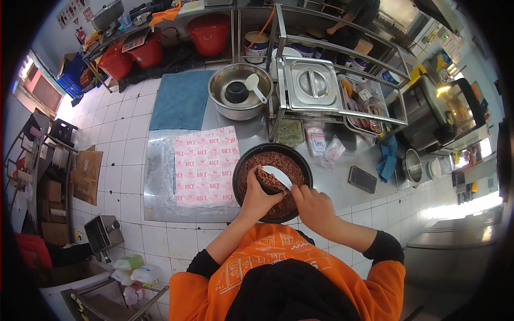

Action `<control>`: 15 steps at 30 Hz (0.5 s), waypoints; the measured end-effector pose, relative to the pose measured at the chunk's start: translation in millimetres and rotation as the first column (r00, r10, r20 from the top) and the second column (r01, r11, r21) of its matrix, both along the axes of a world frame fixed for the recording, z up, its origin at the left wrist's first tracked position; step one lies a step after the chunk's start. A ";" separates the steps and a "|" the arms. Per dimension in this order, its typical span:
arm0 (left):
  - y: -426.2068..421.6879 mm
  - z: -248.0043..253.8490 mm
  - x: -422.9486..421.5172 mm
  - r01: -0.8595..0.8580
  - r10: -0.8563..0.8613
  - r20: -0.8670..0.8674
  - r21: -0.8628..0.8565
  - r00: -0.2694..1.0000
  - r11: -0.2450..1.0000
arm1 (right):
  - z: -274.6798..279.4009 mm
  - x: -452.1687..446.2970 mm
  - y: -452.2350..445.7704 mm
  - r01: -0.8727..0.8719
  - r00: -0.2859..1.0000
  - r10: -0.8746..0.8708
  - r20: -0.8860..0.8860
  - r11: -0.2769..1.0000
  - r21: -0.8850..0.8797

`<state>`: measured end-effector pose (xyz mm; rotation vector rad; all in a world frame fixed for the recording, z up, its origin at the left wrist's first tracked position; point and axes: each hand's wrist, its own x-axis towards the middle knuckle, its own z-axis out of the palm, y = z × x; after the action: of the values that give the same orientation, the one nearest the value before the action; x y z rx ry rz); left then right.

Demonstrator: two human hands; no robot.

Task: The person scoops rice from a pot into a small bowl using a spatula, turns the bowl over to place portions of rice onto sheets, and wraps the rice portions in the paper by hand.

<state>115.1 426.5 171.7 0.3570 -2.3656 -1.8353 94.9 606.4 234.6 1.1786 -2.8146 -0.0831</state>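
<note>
1. Forearms reach forward from black cuffs toward one wide black pot, which stands at the near edge of the steel table.
2. Left hand comes in over the near side of the pot, wrist bent, thumb and fingers spread apart around one small dark bowl and clamped on its sides.
3. Right hand angles in from the right, knuckles up, fingers curled together on the handle of one white paddle; its blade lies at the mouth of the small dark bowl.
4. Reddish-brown rice sits in two places: across the pot, and in the small dark bowl above it.
5. Printed sheets form one pile between the pot and the table's left edge; their number cannot be told.
6. One blue cloth covers the far left corner.
7. One steel basin, beyond the pot toward the far edge, holds two things: a black bowl and a second paddle.
8. One dark slab lies right of the pot, near the near edge.
</note>
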 end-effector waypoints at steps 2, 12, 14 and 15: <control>-5.6 -3.3 1.1 0.023 -0.023 -0.048 -0.003 0.999 1.000 | 1.0 -16.0 10.2 0.065 0.993 -0.054 0.109 0.993 -0.097; -22.4 6.8 9.2 0.196 -0.204 -0.154 -0.068 0.967 0.978 | 1.8 -25.9 9.7 0.275 0.687 -0.082 0.722 0.949 -0.154; -24.5 3.5 12.8 0.215 -0.219 -0.162 -0.045 0.962 0.976 | 2.2 -23.1 9.0 0.260 0.662 -0.104 0.742 0.961 -0.096; -25.5 2.4 13.9 0.228 -0.231 -0.164 -0.036 0.959 0.973 | 1.0 -21.3 8.8 0.263 0.645 -0.108 0.757 0.961 -0.086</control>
<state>129.0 401.1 174.2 -0.0767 -2.3888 -1.8532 73.7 615.1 235.6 1.0253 -3.5130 0.8488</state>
